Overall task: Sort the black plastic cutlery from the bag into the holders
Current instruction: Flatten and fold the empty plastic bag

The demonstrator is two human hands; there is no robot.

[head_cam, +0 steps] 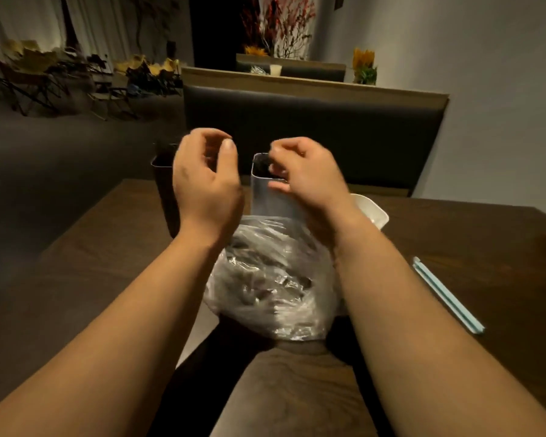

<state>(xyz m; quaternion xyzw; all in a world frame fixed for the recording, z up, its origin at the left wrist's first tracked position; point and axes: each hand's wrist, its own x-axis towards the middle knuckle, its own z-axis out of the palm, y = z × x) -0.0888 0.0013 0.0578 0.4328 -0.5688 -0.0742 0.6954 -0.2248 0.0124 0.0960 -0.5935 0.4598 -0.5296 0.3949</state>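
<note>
The clear bag (271,279) sat at the near edge of the table (454,234), between the person's forearms, with dark cutlery (249,294) showing dimly through the plastic. Both hands were raised beyond it. The left hand (205,184) hung loosely curled and held nothing, in front of the dark holder (163,187). The right hand (306,175) curled its fingers over the mouth of the grey holder (265,197); whether it pinched anything, I could not tell. A white tub (374,212) stood just right of the holder.

Bag (265,279) sits on table (454,247), before left holder (164,197) and right holder (265,197).
</note>
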